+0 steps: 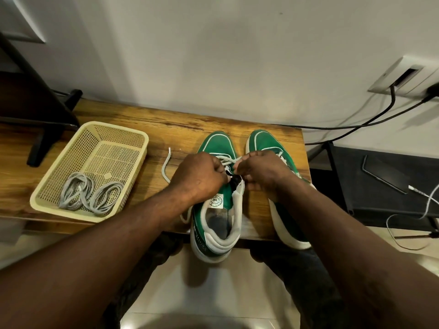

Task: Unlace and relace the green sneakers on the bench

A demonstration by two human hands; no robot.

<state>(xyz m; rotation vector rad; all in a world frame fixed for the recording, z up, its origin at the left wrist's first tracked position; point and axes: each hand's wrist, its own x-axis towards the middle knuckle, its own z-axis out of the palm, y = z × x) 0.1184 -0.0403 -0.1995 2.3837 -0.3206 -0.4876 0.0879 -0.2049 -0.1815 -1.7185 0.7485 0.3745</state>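
Both hands are right in over the eyelets here. The left hand (pixel 202 176) is clenched, knuckles up, fingers curled in on the white lace (pixel 229 160) just above the tongue of the left-side sneaker (pixel 217 143). The right hand (pixel 261 170) meets it almost knuckle to knuckle, fingers curled too, pinching the same lace where a strand runs across the gap between the two hands. The fingertips themselves are tucked under, so exactly which eyelet they are at I can't tell.

One loose end of that lace trails out to the left and lies curved on the wooden surface (pixel 166 124), tip pointing away from the person. Another loop of it shows beneath the left wrist, beside the shoe's collar.

The left-side sneaker sits toe towards the wall, its opening wide and its white heel hanging over the front edge of the surface. The right-side sneaker (pixel 263 141) stands just beside it, parallel, toe to the wall as well, largely covered by the right forearm, with its heel over the edge too.

Further left on the surface there's a cream mesh basket (pixel 114 125), well apart from the shoes, with grey laces (pixel 88 195) coiled in two bundles in its near corner. Off to the right, a phone (pixel 384 174) lies on a black stand with a white cable plugged in, and dark cables run up to a wall socket (pixel 403 74).
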